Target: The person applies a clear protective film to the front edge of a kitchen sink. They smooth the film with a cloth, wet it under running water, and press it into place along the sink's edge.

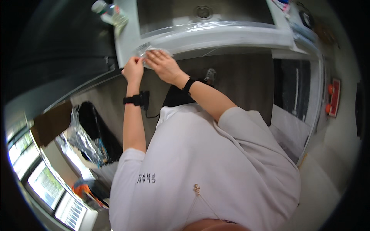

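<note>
A small clear plastic packet with dark print is at the front edge of the white countertop. The fingers of my left hand are closed at the packet's near left side, pinching it. Flat across its right part lies my right hand, fingers stretched out together and covering much of it. What is inside the packet cannot be made out. Whether it rests on the counter or is held just over the edge is unclear.
A stainless steel sink with a drain is set into the counter. Behind my left hand stands a clear plastic bottle with a white cap. Plastic film runs along the sink's front edge. Plastic-wrapped items and a cardboard piece are at left.
</note>
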A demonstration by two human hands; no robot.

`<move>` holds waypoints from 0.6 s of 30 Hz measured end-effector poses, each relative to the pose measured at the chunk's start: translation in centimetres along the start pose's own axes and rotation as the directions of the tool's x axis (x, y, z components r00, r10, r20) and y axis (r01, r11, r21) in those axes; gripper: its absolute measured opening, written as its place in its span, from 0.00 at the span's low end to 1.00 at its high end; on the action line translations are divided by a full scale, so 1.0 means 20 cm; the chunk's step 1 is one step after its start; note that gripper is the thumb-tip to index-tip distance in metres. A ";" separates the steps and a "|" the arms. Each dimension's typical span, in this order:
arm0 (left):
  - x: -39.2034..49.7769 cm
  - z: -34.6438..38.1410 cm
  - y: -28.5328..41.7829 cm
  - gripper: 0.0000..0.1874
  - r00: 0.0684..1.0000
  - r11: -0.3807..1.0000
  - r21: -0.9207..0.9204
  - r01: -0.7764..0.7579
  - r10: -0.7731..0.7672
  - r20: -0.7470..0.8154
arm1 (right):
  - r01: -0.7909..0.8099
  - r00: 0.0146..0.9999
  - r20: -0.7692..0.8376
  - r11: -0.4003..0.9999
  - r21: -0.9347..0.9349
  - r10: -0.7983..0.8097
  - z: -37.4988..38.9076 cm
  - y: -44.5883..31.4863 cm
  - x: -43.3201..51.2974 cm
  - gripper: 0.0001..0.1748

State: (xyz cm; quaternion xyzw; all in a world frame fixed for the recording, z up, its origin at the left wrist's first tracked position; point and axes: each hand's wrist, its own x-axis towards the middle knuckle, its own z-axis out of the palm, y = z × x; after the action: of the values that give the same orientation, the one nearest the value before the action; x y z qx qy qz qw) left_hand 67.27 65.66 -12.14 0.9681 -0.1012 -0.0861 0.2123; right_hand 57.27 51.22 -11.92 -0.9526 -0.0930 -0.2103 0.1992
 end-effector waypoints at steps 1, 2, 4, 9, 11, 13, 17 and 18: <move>0.00 0.01 0.01 0.11 0.998 0.997 0.071 -0.026 0.029 -0.046 | 0.011 0.998 0.061 1.000 -0.029 -0.010 0.00 0.03 -0.03 0.25; 0.00 0.02 0.02 0.11 0.997 0.992 0.124 -0.019 0.028 -0.074 | 0.028 0.999 0.037 0.998 -0.052 -0.026 0.00 0.07 -0.05 0.25; -0.01 0.03 0.02 0.11 0.994 0.977 0.212 -0.026 0.048 -0.099 | -0.008 1.000 -0.001 0.994 -0.112 0.008 -0.07 0.20 -0.14 0.26; -0.02 0.05 0.04 0.10 0.994 0.950 0.310 -0.021 0.053 -0.093 | -0.113 0.992 0.020 0.934 -0.338 0.127 -0.43 0.63 -0.49 0.27; -0.01 0.05 0.04 0.11 0.995 0.936 0.352 -0.032 0.063 -0.076 | -0.216 0.973 -0.021 0.885 -0.412 0.228 -0.60 0.80 -0.65 0.28; -0.02 0.05 0.06 0.11 0.995 0.918 0.395 -0.030 0.066 -0.078 | -0.304 0.948 -0.080 0.806 -0.508 0.308 -0.75 0.98 -0.80 0.28; -0.04 0.06 0.09 0.10 0.991 0.901 0.434 -0.007 0.064 -0.118 | -0.488 0.853 -0.169 0.639 -0.595 0.494 -0.99 1.33 -1.05 0.27; -0.05 0.06 0.10 0.10 0.991 0.899 0.439 0.009 0.050 -0.122 | -0.513 0.837 -0.194 0.607 -0.608 0.512 -1.04 1.41 -1.11 0.26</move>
State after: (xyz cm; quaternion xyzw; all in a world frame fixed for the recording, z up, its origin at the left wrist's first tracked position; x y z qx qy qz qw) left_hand 65.82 63.62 -12.23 0.9934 -0.1143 0.0046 -0.0038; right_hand 37.24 14.88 -13.84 -0.9478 0.2604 -0.1634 -0.0843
